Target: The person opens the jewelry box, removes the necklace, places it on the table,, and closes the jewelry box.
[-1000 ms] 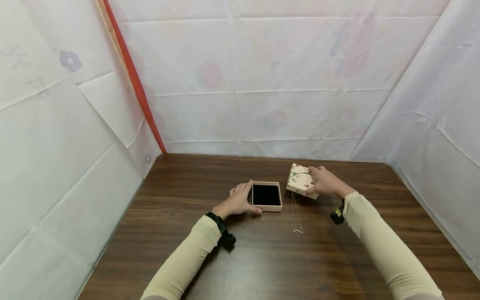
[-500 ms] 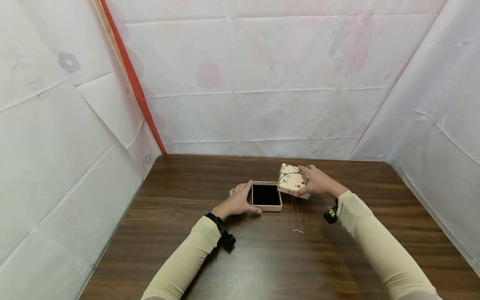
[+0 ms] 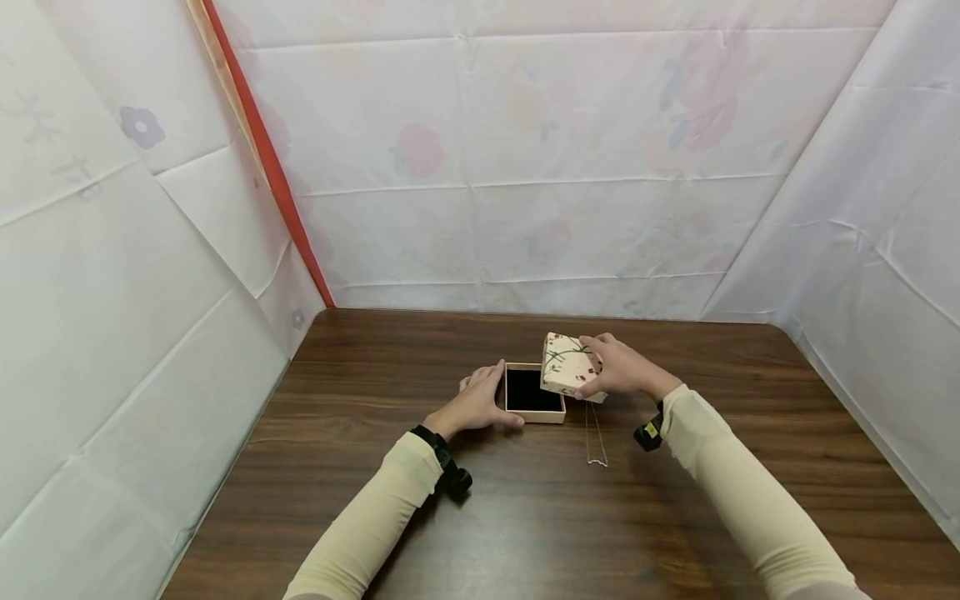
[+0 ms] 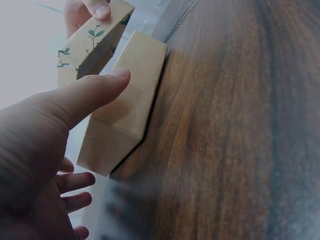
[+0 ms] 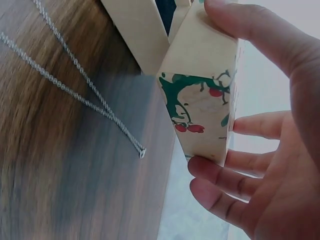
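A small jewelry box base (image 3: 534, 417) with a black lining lies on the table, its top uncovered. My left hand (image 3: 474, 407) holds it from the left, thumb (image 4: 100, 92) along the front wall and a finger at the back corner. My right hand (image 3: 621, 367) grips the cream box lid (image 3: 564, 357), printed with green stems and red fruit. The lid is tilted and raised over the right part of the base. A thin silver necklace (image 5: 142, 152) lies on the table to the right of the base; its pendant end (image 3: 597, 462) points toward the front.
The dark wooden table (image 3: 480, 517) fills the lower part of the head view. White patterned sheets (image 3: 480, 233) hang behind it and at both sides. A red strip (image 3: 281, 187) runs down the back left corner.
My right hand has carried the lid leftward, from the right of the base to over its right part. The left hand, the base and the necklace have stayed in place.
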`<move>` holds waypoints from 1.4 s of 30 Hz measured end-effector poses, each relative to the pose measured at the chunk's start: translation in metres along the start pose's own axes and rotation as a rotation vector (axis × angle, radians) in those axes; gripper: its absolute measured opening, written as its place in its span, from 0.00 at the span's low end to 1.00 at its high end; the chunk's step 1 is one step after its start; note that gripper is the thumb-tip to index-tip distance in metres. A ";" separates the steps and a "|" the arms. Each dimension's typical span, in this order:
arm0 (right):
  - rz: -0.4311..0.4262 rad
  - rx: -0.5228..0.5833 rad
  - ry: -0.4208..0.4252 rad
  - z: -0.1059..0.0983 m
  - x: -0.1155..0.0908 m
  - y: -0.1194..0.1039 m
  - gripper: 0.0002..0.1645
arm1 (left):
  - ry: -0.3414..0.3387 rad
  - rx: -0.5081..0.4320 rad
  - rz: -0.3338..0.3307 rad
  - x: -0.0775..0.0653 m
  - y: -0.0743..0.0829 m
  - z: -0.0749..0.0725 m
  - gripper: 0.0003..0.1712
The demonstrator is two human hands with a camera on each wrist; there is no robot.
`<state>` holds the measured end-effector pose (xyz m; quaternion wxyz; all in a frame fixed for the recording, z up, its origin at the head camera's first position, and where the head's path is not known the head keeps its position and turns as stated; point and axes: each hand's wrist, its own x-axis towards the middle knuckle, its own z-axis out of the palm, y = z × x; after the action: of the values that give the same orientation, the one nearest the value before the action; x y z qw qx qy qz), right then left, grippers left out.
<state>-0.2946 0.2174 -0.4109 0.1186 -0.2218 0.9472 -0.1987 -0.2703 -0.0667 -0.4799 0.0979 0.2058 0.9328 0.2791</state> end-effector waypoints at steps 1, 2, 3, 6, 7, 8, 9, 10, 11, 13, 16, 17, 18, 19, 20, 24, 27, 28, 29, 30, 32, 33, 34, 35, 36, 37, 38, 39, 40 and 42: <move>-0.007 0.001 -0.002 0.001 0.000 -0.001 0.69 | 0.000 0.003 -0.002 0.000 0.000 0.000 0.69; -0.009 0.004 -0.003 0.002 0.001 -0.002 0.69 | 0.000 0.004 -0.003 0.000 0.000 0.000 0.69; -0.010 0.006 -0.006 0.003 0.002 -0.003 0.69 | 0.000 0.006 -0.005 0.000 0.000 0.000 0.69; -0.021 0.007 -0.007 0.005 0.005 -0.008 0.69 | 0.004 0.007 -0.003 0.000 -0.001 0.000 0.69; -0.028 0.006 -0.006 0.006 0.006 -0.009 0.69 | 0.004 0.008 -0.002 0.000 0.000 0.000 0.69; -0.030 0.009 -0.007 0.007 0.006 -0.011 0.69 | 0.005 0.007 0.000 0.001 0.000 0.000 0.69; -0.030 0.010 -0.010 0.007 0.007 -0.013 0.68 | 0.004 0.008 0.000 0.000 0.000 0.000 0.69; -0.033 0.011 -0.011 0.008 0.007 -0.015 0.68 | 0.004 0.007 0.000 0.000 0.000 0.000 0.69; -0.036 0.014 -0.016 0.008 0.008 -0.017 0.68 | 0.003 0.007 -0.001 0.000 -0.001 0.000 0.69; -0.038 0.014 -0.025 0.009 0.008 -0.020 0.68 | 0.001 0.004 -0.003 0.001 -0.001 0.000 0.69; -0.042 0.013 -0.038 0.011 0.010 -0.025 0.67 | -0.001 0.003 -0.009 0.001 -0.001 0.000 0.69; -0.044 0.013 -0.041 0.011 0.011 -0.026 0.67 | -0.001 0.002 -0.011 0.001 -0.001 0.000 0.69; -0.045 0.014 -0.043 0.012 0.011 -0.027 0.67 | -0.002 -0.001 -0.012 0.001 -0.001 0.000 0.69; -0.046 0.019 -0.044 0.013 0.012 -0.028 0.67 | -0.004 -0.001 -0.015 0.001 -0.001 0.000 0.69; -0.051 0.019 -0.044 0.014 0.013 -0.029 0.67 | -0.004 -0.002 -0.015 0.001 -0.001 0.000 0.69; -0.058 0.020 -0.049 0.017 0.015 -0.032 0.67 | -0.009 -0.002 -0.016 0.001 -0.002 -0.001 0.69; -0.061 0.014 -0.055 0.021 0.016 -0.033 0.67 | -0.010 0.000 -0.013 0.001 -0.002 0.000 0.69; -0.060 0.014 -0.055 0.021 0.016 -0.034 0.67 | -0.010 0.000 -0.012 0.001 -0.003 0.000 0.69; -0.060 0.013 -0.057 0.022 0.016 -0.035 0.67 | -0.009 -0.001 -0.010 0.001 -0.003 0.000 0.69; -0.061 0.011 -0.058 0.023 0.017 -0.035 0.66 | -0.009 -0.003 -0.009 0.001 -0.003 0.001 0.69; -0.063 0.009 -0.063 0.023 0.017 -0.037 0.66 | -0.006 -0.012 -0.007 0.001 -0.003 0.001 0.69; -0.061 0.009 -0.067 0.023 0.017 -0.038 0.66 | -0.007 -0.014 -0.006 0.001 -0.003 0.001 0.69; -0.059 0.008 -0.072 0.024 0.018 -0.039 0.66 | -0.007 -0.017 -0.005 0.001 -0.003 0.001 0.69; -0.058 0.005 -0.079 0.024 0.018 -0.040 0.66 | -0.006 -0.020 -0.004 0.000 -0.003 0.001 0.69; -0.056 0.002 -0.084 0.024 0.018 -0.041 0.66 | -0.007 -0.023 -0.003 0.000 -0.003 0.001 0.69; -0.055 0.001 -0.087 0.025 0.018 -0.041 0.66 | -0.007 -0.026 -0.002 0.000 -0.003 0.001 0.69; -0.053 -0.003 -0.091 0.025 0.018 -0.042 0.66 | -0.008 -0.028 -0.002 0.000 -0.003 0.001 0.69; -0.050 -0.005 -0.094 0.025 0.019 -0.042 0.66 | -0.008 -0.029 -0.002 0.000 -0.003 0.001 0.69; -0.049 -0.006 -0.096 0.026 0.019 -0.043 0.66 | -0.009 -0.030 -0.002 0.000 -0.003 0.001 0.69; -0.048 -0.008 -0.099 0.026 0.019 -0.044 0.65 | -0.009 -0.032 -0.004 0.000 -0.004 0.001 0.69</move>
<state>-0.2868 0.1641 -0.4183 0.1598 -0.2544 0.9354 -0.1864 -0.2713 -0.0689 -0.4826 0.1062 0.2036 0.9282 0.2928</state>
